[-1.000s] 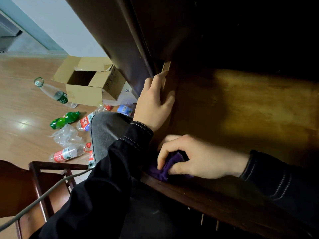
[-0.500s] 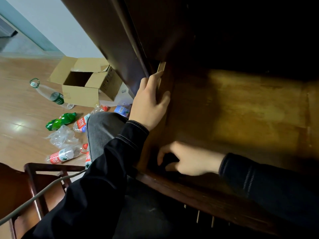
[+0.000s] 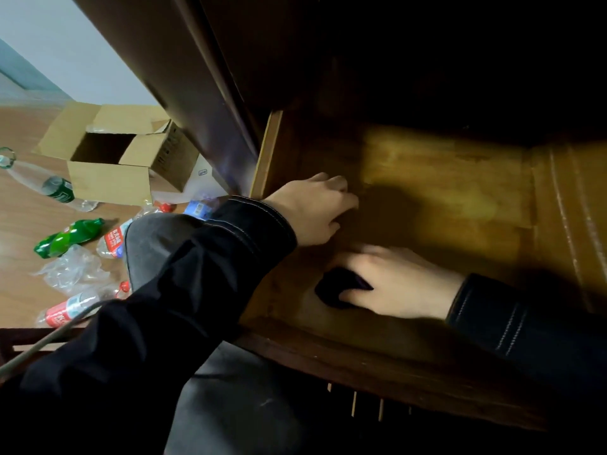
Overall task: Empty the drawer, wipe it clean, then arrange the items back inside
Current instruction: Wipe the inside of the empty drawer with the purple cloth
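Note:
The wooden drawer (image 3: 443,192) stands pulled out in front of me, its lit floor bare of items. My right hand (image 3: 400,284) lies low in the near left part of the drawer and grips a dark purple cloth (image 3: 341,287) against the floor; the hand is motion-blurred. My left hand (image 3: 315,208) is inside the drawer beside its left wall (image 3: 266,152), just beyond the right hand, with fingers loosely bent onto the wood and nothing in them. The back of the drawer is in deep shadow.
On the wooden floor at left sit an open cardboard box (image 3: 108,159) and several plastic bottles, one of them green (image 3: 69,234), plus crumpled plastic (image 3: 69,274). A chair frame (image 3: 19,339) and a grey cable (image 3: 49,339) are at lower left. The desk's dark side panel (image 3: 184,77) rises above.
My left hand left the top edge of the drawer's left wall and dropped inside the drawer. My right hand slid the cloth a little right along the near part of the floor.

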{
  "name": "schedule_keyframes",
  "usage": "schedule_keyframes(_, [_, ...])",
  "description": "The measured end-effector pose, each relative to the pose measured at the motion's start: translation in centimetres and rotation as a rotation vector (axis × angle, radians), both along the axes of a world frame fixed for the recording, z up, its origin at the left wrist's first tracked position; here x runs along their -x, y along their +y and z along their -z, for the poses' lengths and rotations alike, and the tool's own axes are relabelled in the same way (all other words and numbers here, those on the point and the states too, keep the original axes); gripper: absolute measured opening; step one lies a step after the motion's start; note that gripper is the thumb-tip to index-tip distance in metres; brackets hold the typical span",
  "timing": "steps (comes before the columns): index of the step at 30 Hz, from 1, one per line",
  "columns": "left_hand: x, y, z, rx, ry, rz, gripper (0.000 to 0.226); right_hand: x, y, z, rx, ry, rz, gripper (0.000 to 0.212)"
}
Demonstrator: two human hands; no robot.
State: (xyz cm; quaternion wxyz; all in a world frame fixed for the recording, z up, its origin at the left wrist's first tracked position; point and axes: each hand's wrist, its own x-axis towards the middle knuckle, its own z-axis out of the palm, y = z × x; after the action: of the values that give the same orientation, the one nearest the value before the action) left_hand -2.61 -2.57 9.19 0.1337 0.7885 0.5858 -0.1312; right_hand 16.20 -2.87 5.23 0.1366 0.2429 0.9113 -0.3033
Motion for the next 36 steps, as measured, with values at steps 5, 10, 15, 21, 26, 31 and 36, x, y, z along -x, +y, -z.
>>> schedule_keyframes(5, [0.0, 1.3, 2.6, 0.132, -0.055, -0.062, 0.054, 0.0, -0.5, 0.7, -0.31, -0.045, -0.187, 0.058])
schedule_keyframes(10, [0.2, 1.6, 3.0, 0.141, -0.124, -0.127, 0.054, 0.5, -0.4, 0.2, 0.076, 0.099, 0.005, 0.038])
schedule_keyframes(15, [0.3, 1.8, 2.8, 0.133, -0.146, -0.148, 0.055, 2.2, -3.2, 0.9, 0.305, 0.075, -0.011, 0.039])
schedule_keyframes(21, [0.3, 1.8, 2.9, 0.128, -0.157, -0.149, 0.055, 2.1, -2.3, 0.0, 0.544, 0.172, 0.048, 0.034])
schedule_keyframes(26, [0.3, 1.8, 2.9, 0.13, -0.162, -0.153, 0.054, 2.2, -2.5, -0.6, 0.554, 0.157, 0.027, 0.032])
schedule_keyframes(31, [0.1, 1.8, 2.8, 0.121, -0.16, -0.156, 0.054, 1.9, -1.7, -1.3, 0.639, 0.24, 0.023, 0.032])
schedule_keyframes(36, [0.0, 1.8, 2.8, 0.122, -0.147, -0.147, 0.053, 2.2, -1.7, -1.9, 0.631, 0.213, -0.027, 0.032])
